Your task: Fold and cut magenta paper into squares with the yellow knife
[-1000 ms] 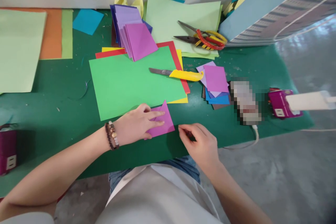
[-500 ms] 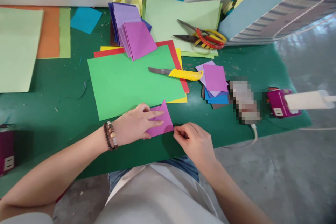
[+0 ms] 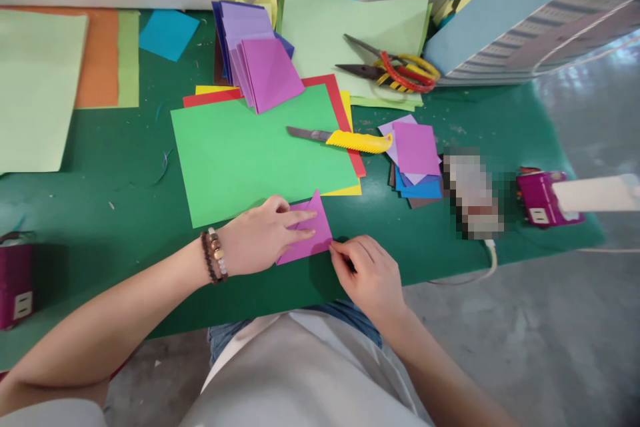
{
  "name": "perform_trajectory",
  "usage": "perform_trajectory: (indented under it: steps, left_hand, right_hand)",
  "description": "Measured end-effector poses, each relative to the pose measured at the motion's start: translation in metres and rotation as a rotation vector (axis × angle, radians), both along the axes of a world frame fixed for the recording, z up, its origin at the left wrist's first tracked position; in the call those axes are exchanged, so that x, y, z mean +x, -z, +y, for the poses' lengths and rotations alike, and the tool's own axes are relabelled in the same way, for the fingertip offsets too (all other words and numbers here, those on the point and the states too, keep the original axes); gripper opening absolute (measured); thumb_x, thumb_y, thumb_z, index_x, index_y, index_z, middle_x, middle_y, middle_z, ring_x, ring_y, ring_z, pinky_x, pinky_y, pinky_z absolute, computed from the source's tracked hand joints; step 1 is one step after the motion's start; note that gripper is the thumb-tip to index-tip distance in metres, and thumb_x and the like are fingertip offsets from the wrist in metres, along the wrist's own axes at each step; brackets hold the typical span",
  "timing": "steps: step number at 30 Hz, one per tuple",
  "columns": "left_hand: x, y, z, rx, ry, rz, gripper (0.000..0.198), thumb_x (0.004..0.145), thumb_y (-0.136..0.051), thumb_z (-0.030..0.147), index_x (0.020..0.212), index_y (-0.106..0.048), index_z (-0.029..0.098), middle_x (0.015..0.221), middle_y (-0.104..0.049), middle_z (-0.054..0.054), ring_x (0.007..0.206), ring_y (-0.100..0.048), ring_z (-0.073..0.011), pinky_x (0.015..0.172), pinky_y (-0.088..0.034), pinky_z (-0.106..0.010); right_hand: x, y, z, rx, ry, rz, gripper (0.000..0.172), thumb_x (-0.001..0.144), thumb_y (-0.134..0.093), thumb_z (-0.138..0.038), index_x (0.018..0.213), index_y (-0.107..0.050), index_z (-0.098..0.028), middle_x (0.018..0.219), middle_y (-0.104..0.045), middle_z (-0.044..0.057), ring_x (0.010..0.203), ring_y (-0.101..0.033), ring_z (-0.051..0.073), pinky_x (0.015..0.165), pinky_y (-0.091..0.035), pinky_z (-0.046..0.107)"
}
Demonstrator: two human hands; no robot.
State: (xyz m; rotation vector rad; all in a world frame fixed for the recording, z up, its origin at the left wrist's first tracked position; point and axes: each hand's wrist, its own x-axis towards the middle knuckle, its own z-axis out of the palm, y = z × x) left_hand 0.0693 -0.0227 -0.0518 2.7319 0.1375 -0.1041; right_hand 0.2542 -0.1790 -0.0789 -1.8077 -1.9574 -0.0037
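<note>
A small purple paper square (image 3: 316,232) lies on the green table (image 3: 125,213), half over the front edge of a large green sheet (image 3: 250,147). My left hand (image 3: 260,235), with a bead bracelet on the wrist, lies flat on the purple paper with fingers stretched out and pins it down. My right hand (image 3: 367,273) is curled, and its thumb and fingertips pinch the paper's right corner.
A yellow-handled utility knife (image 3: 350,140) lies on the green sheet's right edge. Scissors (image 3: 395,70) rest on a pale green sheet behind. Stacks of purple squares (image 3: 260,60) and mixed squares (image 3: 415,160) sit nearby. A purple device (image 3: 543,200) is at the right.
My right hand has slid left along the table until its fingertips reached the purple paper's right corner. My left hand has stayed pressing on the paper.
</note>
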Motion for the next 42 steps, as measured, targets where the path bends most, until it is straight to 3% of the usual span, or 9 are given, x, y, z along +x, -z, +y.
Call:
perform_trajectory:
  steps: [7,21,24,27,29,32,42]
  left_hand:
    - [0.0,0.0,-0.001,-0.012,-0.034,0.011,0.052,0.089,-0.045,0.006,0.135,-0.054,0.027,0.148,-0.045,0.0,0.11,-0.044,-0.0243,0.092,-0.041,-0.035]
    - [0.002,0.004,-0.002,-0.059,-0.047,0.037,0.042,0.094,-0.044,0.013,0.131,-0.057,0.027,0.15,-0.043,0.001,0.117,-0.044,-0.0235,0.092,-0.04,-0.034]
    - [0.0,0.004,-0.002,-0.06,-0.05,0.005,0.04,0.094,-0.047,0.016,0.131,-0.057,0.027,0.149,-0.045,0.0,0.118,-0.045,-0.0237,0.094,-0.039,-0.035]
    - [-0.001,0.002,-0.002,-0.061,-0.062,-0.019,0.036,0.094,-0.053,0.03,0.13,-0.059,0.026,0.146,-0.048,-0.002,0.116,-0.046,-0.0253,0.095,-0.038,-0.036]
    - [-0.001,0.001,-0.002,-0.054,-0.067,-0.002,0.044,0.089,-0.063,0.036,0.131,-0.058,0.026,0.147,-0.047,-0.001,0.113,-0.045,-0.0265,0.094,-0.039,-0.036]
    - [0.0,-0.001,-0.001,-0.044,-0.064,0.024,0.054,0.082,-0.072,0.035,0.133,-0.057,0.026,0.15,-0.043,0.001,0.113,-0.043,-0.0274,0.096,-0.039,-0.036]
    - [0.001,-0.003,-0.002,-0.031,-0.08,0.015,0.055,0.08,-0.075,0.033,0.132,-0.058,0.026,0.148,-0.046,0.0,0.11,-0.044,-0.0259,0.093,-0.04,-0.036]
  right_hand:
    - [-0.015,-0.001,0.003,-0.019,-0.046,0.036,0.017,0.088,-0.054,-0.01,0.075,-0.053,-0.021,0.063,-0.053,-0.001,0.062,-0.049,0.014,0.06,-0.04,0.028]
    - [-0.073,0.0,0.016,-0.022,-0.167,0.121,0.019,0.089,-0.052,-0.013,0.071,-0.056,-0.019,0.063,-0.057,0.001,0.061,-0.051,0.015,0.057,-0.038,0.029]
    - [-0.063,-0.003,0.014,0.002,-0.164,0.149,0.018,0.09,-0.053,-0.014,0.073,-0.056,-0.021,0.064,-0.059,0.0,0.062,-0.053,0.013,0.059,-0.041,0.026]
    - [-0.033,-0.005,0.009,0.035,-0.049,0.143,0.011,0.089,-0.056,-0.013,0.08,-0.058,-0.02,0.068,-0.061,0.0,0.064,-0.055,0.012,0.061,-0.044,0.024]
    - [-0.011,-0.005,0.006,0.053,0.034,0.107,0.009,0.087,-0.058,-0.011,0.083,-0.059,-0.019,0.068,-0.06,0.001,0.064,-0.054,0.012,0.061,-0.044,0.025]
    - [0.008,-0.001,0.002,0.046,0.05,0.047,0.011,0.086,-0.059,-0.011,0.079,-0.058,-0.02,0.063,-0.056,-0.001,0.06,-0.052,0.012,0.059,-0.043,0.025]
    - [0.0,0.001,0.0,0.061,0.002,0.001,0.018,0.086,-0.058,-0.009,0.072,-0.055,-0.02,0.06,-0.055,-0.002,0.059,-0.051,0.012,0.059,-0.042,0.025]
